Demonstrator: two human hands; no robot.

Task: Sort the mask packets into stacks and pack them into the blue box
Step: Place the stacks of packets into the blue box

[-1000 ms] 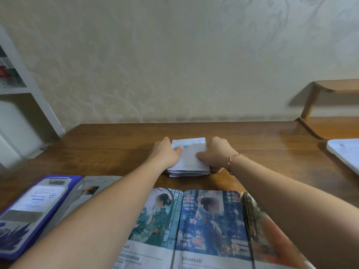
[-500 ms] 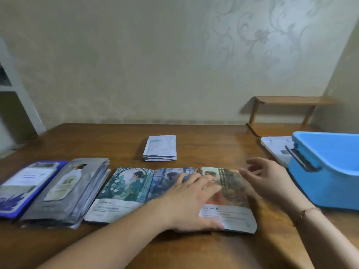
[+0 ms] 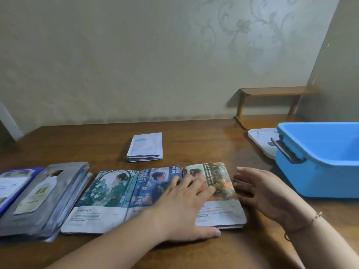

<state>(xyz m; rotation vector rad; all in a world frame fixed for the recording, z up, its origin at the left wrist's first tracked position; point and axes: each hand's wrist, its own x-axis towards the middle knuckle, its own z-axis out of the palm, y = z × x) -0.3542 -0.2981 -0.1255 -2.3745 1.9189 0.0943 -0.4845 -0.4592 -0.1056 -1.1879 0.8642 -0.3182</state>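
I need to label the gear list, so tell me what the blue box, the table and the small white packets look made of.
Blue box: looks like moulded plastic, with a smooth even colour, rounded rim and dark clip handle.
Table: wood or wood veneer, brown with visible grain and a slight sheen.
White packets: probably plastic film or foil sachets, thin, flat and stacked, with a faint gloss; the frame cannot settle which.

The surface (image 3: pixel 194 136) is polished wood; the mask packets (image 3: pixel 108 195) look like glossy foil; the blue box (image 3: pixel 318 177) is smooth plastic.

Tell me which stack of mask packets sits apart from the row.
The white stack, farther back on the table. The other stacks lie side by side in the front row; both hands are at that row's orange stack.
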